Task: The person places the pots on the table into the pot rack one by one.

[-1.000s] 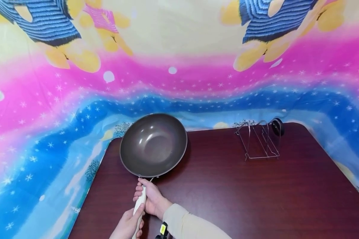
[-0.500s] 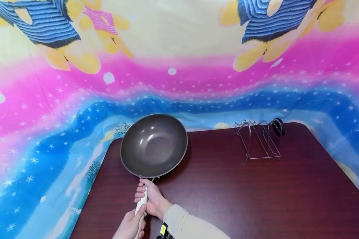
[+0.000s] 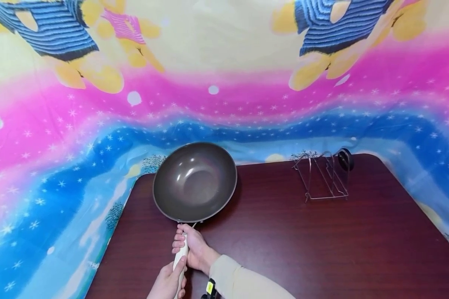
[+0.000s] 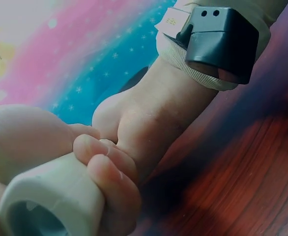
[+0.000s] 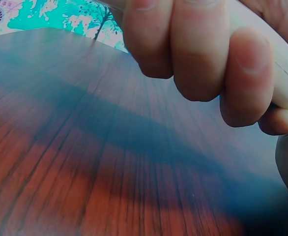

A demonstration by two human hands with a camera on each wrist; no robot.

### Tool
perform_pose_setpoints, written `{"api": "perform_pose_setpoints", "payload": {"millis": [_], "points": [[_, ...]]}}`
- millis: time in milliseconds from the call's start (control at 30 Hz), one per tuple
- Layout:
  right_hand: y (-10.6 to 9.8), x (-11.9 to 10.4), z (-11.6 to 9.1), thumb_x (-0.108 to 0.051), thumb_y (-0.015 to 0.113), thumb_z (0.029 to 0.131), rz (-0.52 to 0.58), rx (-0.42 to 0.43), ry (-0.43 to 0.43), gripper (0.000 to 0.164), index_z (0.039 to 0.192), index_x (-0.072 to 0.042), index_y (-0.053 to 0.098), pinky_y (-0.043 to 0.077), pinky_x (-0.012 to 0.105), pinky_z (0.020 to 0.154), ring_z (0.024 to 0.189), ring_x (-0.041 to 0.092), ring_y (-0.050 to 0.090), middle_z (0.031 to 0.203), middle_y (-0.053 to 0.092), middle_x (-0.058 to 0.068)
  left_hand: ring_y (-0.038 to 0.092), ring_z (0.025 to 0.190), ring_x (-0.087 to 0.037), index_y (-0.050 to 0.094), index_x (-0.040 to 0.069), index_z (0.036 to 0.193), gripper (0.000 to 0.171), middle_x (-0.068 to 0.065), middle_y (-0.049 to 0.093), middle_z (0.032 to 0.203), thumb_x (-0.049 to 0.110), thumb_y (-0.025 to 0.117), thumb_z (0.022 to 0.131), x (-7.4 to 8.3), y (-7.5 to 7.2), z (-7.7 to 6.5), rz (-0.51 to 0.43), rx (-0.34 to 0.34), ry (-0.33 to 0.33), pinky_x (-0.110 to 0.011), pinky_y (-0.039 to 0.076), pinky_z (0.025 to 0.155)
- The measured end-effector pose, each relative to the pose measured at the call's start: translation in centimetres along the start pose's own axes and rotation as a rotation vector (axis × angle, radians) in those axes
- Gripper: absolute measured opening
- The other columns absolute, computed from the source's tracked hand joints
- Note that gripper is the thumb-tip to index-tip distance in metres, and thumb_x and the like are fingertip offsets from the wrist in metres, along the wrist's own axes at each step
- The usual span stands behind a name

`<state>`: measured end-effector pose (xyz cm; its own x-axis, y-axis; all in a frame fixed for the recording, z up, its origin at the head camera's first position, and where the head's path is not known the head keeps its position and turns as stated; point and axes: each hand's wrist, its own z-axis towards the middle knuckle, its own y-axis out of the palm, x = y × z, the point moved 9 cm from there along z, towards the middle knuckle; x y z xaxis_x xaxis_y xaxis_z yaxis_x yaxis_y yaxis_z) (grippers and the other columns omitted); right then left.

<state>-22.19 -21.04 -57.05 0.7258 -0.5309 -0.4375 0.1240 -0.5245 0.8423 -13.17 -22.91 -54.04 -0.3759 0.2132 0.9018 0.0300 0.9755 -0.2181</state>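
A deep, dark grey wok is at the left of the table in the head view, its inside facing up and toward the camera. Near the pan, my right hand grips the cream handle. My left hand holds the same handle lower down, close to its end. The hollow handle end shows in the left wrist view, left fingers curled round it and the right wrist beyond. In the right wrist view, the right fingers wrap the handle, which runs above the tabletop.
A wire rack with upright loops stands at the back right of the dark red table. At the rack's right end is a round black piece. A printed cloth hangs behind the table and along its sides.
The wok and both hands have shifted slightly to the right. Both grips on the handle look the same, and the rack stays in its place.
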Motion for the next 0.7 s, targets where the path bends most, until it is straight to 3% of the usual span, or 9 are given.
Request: {"api": "perform_pose_setpoints", "payload": {"millis": [367,700], "points": [[-0.1,-2.2,-1.6,-0.025,0.051,0.097,-0.045,0.005,-0.047,0.025,0.074,-0.020,0.044,0.032,0.016,0.051,0.049,0.002,0.031,0.058,0.030,-0.012,0.046,0.039,-0.010,0.049,-0.017,0.097,0.059,-0.002,0.050,0.054,0.041,0.046,0.108,0.8,1.6,0.1,-0.061,-0.040,0.006,-0.021,0.039,0.040],[0.7,-4.6,-3.5,-0.025,0.053,0.095,-0.098,-0.036,-0.113,0.023,0.075,-0.019,0.043,0.033,0.016,0.050,0.049,0.002,0.031,0.058,0.030,-0.012,0.046,0.040,-0.012,0.053,0.000,0.085,0.051,-0.001,0.048,0.053,0.045,0.044,0.107,1.8,3.4,0.0,-0.149,-0.099,-0.024,-0.024,0.041,0.042]]}}
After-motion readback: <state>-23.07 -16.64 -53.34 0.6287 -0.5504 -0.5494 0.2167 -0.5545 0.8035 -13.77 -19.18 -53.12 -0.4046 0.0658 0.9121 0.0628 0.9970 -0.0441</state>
